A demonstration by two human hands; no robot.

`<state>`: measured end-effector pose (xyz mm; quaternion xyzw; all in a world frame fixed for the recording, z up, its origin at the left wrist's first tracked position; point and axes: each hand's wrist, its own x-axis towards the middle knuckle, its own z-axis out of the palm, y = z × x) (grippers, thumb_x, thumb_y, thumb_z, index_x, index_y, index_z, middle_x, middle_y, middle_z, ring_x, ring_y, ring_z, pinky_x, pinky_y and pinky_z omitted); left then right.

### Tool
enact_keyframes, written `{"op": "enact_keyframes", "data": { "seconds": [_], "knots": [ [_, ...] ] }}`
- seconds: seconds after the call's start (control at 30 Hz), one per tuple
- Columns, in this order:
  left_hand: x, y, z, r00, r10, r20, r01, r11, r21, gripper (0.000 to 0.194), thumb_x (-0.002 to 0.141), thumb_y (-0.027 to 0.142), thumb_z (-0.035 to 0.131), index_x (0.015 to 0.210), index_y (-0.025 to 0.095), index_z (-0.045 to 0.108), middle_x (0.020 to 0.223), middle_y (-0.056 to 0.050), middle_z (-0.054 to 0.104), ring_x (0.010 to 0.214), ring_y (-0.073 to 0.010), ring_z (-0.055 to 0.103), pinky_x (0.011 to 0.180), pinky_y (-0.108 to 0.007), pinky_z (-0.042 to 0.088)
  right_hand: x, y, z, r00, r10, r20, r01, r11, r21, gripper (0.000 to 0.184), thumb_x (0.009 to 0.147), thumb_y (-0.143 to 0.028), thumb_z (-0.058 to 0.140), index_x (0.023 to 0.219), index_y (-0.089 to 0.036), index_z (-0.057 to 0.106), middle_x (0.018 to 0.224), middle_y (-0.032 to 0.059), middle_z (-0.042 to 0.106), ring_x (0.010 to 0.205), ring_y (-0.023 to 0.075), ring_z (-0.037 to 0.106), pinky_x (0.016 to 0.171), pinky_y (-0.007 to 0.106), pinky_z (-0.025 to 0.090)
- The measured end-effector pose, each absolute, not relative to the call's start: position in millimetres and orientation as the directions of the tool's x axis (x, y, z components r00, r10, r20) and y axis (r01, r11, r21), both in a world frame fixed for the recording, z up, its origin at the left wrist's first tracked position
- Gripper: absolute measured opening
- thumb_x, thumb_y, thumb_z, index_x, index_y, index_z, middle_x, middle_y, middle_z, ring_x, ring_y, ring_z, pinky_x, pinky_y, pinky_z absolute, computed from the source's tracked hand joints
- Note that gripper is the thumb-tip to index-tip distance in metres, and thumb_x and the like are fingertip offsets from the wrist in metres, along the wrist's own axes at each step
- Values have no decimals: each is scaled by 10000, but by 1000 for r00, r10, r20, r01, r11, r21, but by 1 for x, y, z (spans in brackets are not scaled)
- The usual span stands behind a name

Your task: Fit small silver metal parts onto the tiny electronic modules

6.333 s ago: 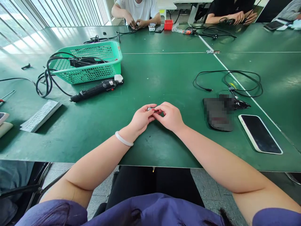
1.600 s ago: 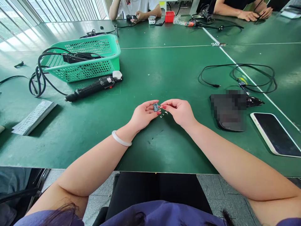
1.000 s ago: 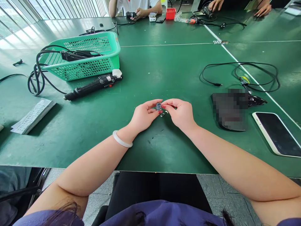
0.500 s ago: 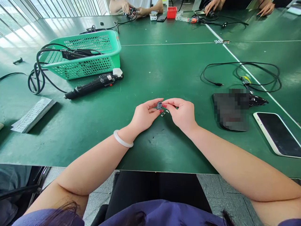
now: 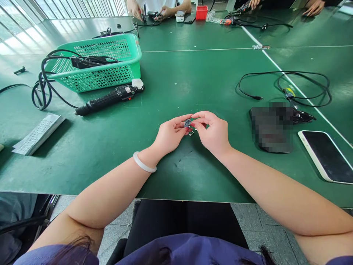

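Note:
My left hand (image 5: 168, 134) and my right hand (image 5: 213, 133) meet over the middle of the green table (image 5: 176, 84). Both pinch a small dark blue-grey part (image 5: 187, 123) between their fingertips. A tiny metal piece (image 5: 191, 133) lies on the table just under the fingers. A white bangle (image 5: 143, 164) sits on my left wrist.
A black electric screwdriver (image 5: 106, 99) lies to the left, its cable looping by a green basket (image 5: 96, 66). A booklet (image 5: 37, 133) lies at far left. To the right lie a blurred dark object (image 5: 271, 127), a phone (image 5: 325, 155) and a coiled black cable (image 5: 286, 86). Other people's hands work at the far edge.
My hands have drawn closer together round the small part, which was held flat in my left fingers 1.6 s ago. The view has tilted down slightly.

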<state>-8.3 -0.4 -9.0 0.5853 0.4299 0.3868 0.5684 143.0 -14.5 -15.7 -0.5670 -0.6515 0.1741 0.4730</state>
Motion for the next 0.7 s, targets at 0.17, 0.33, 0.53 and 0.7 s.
{"op": "enact_keyframes", "data": {
  "seconds": [0.17,0.33,0.53,0.7],
  "knots": [
    [-7,-4,-6,326,943,-64,108,30,994,410,850,111,532,1255,157,579,1014,-73,743,877,-150,713,876,-318,564,143,-15,-15,87,901,425,573,304,-761,190,831,-161,538,942,-238,671,799,-4,746,797,177,702,772,334,541],
    [-7,-4,-6,326,945,-37,144,-11,990,398,849,102,530,1241,146,580,969,-67,746,879,-152,710,881,-316,561,142,-16,-14,95,897,431,568,307,-764,169,828,-167,552,927,-235,672,783,-3,741,797,179,702,770,334,538],
    [-6,-5,-6,334,943,-17,116,-23,993,414,830,97,560,1241,138,588,974,-73,746,904,-167,710,905,-335,554,142,-16,-13,95,902,422,576,295,-762,140,819,-180,570,902,-233,670,759,-3,736,762,178,694,743,334,538],
    [-6,-4,-6,338,941,-23,58,3,998,335,856,170,574,1184,116,615,985,-98,740,868,-170,710,876,-354,560,142,-17,-12,89,903,420,552,306,-776,134,817,-191,576,910,-241,658,762,-8,732,761,170,686,753,331,534]
  ]
}}
